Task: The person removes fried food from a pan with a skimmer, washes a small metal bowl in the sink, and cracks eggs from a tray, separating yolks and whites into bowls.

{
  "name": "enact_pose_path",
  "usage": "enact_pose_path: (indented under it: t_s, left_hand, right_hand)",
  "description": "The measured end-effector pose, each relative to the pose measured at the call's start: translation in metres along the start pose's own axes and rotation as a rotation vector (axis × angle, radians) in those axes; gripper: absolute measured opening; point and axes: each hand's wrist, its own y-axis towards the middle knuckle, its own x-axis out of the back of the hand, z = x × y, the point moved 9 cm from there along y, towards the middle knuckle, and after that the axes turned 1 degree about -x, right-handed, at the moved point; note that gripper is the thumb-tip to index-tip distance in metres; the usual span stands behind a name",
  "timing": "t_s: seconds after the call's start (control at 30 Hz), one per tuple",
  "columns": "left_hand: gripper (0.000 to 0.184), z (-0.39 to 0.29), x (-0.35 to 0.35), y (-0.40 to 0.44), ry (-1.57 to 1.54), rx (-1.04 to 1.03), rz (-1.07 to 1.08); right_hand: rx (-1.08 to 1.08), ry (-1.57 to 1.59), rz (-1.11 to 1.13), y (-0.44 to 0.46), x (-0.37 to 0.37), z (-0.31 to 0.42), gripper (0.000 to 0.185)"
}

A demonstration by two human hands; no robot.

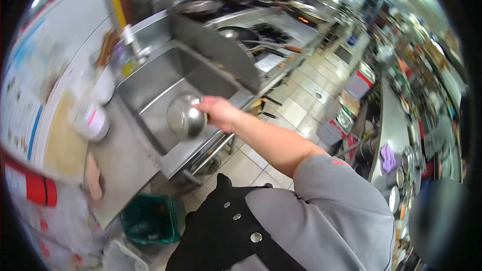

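My right hand [219,114] reaches out over the sink's near right edge, its fingers closed on the rim of a round metal bowl [186,116]. The bowl is shiny and hangs above the basin of the steel sink [146,101], with its rounded side showing. A white faucet [136,45] stands at the sink's back left corner. My left hand is not in view.
Left of the sink, a white tub [89,120] stands on the steel counter [123,165]. Below is a green bin [150,219]. A stove with a wok [240,36] lies beyond the metal divider [221,50]. Shelves and a counter [389,125] line the right.
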Motion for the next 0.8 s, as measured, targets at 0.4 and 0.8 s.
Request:
enact_pose_path:
  t_s: [0.4,0.8]
  left_hand:
    - [0.02,-0.459,-0.027,-0.091,0.046,-0.855,0.051]
    - [0.018,-0.65,-0.196,-0.231,0.027,-1.152,0.571]
  right_hand:
    - [-0.182,-0.761,-0.633,-0.299,0.406,-0.073,0.024]
    - [-0.112,-0.945,-1.791,-0.645,0.583,0.117,0.027]
